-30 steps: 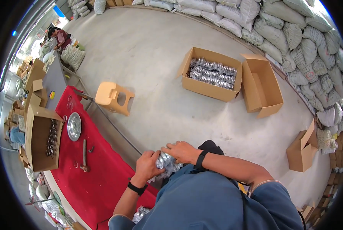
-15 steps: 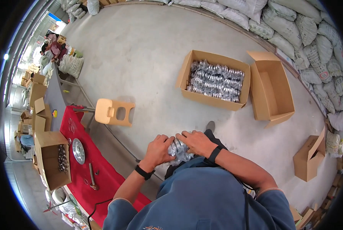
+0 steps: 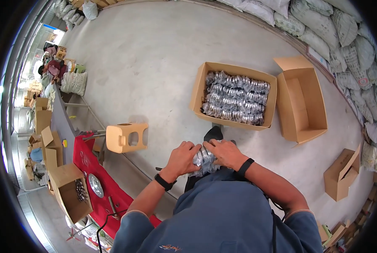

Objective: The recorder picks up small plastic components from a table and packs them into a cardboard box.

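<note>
- Compared with half a second ago, both hands and the wrapped metal stack (image 3: 203, 160) have come nearer to the packed carton (image 3: 198, 90), and the red-covered table (image 3: 121, 192) lies lower in view.
- One stack, in clear plastic, is held before the body, just short of the packed carton.
- Two hands: the left hand (image 3: 181, 159) has its fingers curled on the stack's left side; the right hand (image 3: 227, 155) grips its right side.
- Two black wristbands (image 3: 164, 182), one on each wrist.
- Four rows of wrapped metal pieces (image 3: 235, 101) show inside the packed carton.
- One open carton (image 3: 296, 97) stands beside it, and one smaller carton (image 3: 336, 183) farther right.
- One tan plastic stool (image 3: 116, 138).
- On the red cover: one round metal plate (image 3: 96, 186) and one hammer (image 3: 113, 206).
- Pale grey floor (image 3: 154, 63), smooth-looking; many stuffed sacks (image 3: 348, 55) are piled along its far right edge.
</note>
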### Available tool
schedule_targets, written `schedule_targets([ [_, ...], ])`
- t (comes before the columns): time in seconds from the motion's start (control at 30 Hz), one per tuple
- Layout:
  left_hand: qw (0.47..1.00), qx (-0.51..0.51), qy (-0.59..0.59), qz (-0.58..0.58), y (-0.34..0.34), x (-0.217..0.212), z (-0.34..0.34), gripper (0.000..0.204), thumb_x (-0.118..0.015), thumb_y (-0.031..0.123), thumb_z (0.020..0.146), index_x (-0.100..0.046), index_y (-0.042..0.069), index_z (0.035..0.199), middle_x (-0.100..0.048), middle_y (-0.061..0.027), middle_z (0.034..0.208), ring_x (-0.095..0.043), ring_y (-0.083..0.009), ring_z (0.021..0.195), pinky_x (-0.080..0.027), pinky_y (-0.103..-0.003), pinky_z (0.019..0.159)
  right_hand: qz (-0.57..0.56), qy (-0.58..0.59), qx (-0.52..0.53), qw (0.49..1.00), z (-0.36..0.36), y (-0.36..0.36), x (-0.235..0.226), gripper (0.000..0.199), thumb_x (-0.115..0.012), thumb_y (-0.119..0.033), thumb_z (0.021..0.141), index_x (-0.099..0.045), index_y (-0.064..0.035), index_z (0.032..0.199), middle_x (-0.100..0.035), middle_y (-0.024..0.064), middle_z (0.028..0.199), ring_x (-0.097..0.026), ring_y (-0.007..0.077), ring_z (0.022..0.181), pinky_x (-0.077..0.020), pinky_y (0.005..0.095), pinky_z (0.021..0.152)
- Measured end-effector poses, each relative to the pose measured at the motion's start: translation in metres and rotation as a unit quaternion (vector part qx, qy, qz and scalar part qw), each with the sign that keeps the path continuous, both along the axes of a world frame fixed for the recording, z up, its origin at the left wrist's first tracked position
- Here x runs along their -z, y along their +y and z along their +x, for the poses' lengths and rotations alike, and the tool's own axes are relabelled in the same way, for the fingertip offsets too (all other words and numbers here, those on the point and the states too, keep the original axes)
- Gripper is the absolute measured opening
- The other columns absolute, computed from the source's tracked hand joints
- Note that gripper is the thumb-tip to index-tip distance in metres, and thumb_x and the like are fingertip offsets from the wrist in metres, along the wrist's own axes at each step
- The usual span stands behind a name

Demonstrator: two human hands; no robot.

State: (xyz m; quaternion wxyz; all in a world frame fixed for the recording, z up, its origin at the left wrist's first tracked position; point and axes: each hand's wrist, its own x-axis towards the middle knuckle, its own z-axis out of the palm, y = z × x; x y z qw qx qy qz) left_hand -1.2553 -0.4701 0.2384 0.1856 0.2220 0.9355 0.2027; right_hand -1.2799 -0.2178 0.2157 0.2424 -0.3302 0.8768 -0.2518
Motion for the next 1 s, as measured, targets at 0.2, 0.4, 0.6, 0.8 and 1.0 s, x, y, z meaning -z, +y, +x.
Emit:
schedule_targets([
  [0.2,0.998,0.055,-0.015,0.037,0.010,0.021,-0.098,0.081,-0.098,0.036,0.066,-0.069,0.012,0.138,-0.068,-0.0099,0.118,-0.067,-0.0326,0.113,-0.061,-0.045,0.091,0.010,0.013,0.051,0.999,-0.069,0.016,0.015,0.085,-0.095,-0.017,0.076,-0.052,-0.0120,0.150,-0.067,0.0139,0.122,-0.074,0.0421,0.102,-0.0602,0.0529,0.089],
  [0.4,0.995,0.088,-0.019,0.048,0.007,0.029,-0.161,0.079,-0.096,0.036,0.068,-0.069,0.012,0.138,-0.067,-0.0091,0.115,-0.066,-0.0323,0.113,-0.060,-0.045,0.091,0.015,0.014,0.085,0.996,-0.117,0.013,0.007,0.083,-0.096,-0.016,0.076,-0.053,-0.0110,0.146,-0.067,0.0146,0.121,-0.074,0.0428,0.100,-0.0610,0.0524,0.083],
  [0.6,0.996,0.077,-0.010,0.036,0.009,0.017,-0.189,0.081,-0.096,0.036,0.066,-0.069,0.011,0.139,-0.068,-0.0099,0.119,-0.066,-0.0326,0.116,-0.060,-0.045,0.094,-0.018,0.080,0.077,0.994,-0.151,0.016,0.002,0.078,-0.093,-0.014,0.076,-0.055,-0.0106,0.144,-0.069,0.0143,0.113,-0.076,0.0412,0.094,-0.0606,0.0512,0.081],
  [0.8,0.999,0.045,0.011,0.008,0.027,0.007,-0.182,0.082,-0.096,0.036,0.066,-0.069,0.011,0.140,-0.068,-0.0106,0.119,-0.067,-0.0330,0.116,-0.060,-0.046,0.095,-0.012,0.100,0.047,0.994,-0.161,0.029,-0.001,0.072,-0.091,-0.011,0.076,-0.057,-0.0105,0.140,-0.069,0.0157,0.112,-0.076,0.0414,0.092,-0.0618,0.0513,0.080],
  [1.0,1.000,0.004,0.018,-0.006,0.050,-0.007,-0.168,0.083,-0.096,0.033,0.065,-0.069,0.010,0.141,-0.069,-0.0130,0.124,-0.067,-0.0342,0.117,-0.060,-0.046,0.096,0.027,0.069,0.017,0.997,-0.166,0.046,-0.010,0.084,-0.094,-0.015,0.076,-0.055,-0.0108,0.150,-0.069,0.0154,0.122,-0.075,0.0421,0.101,-0.0608,0.0523,0.088],
])
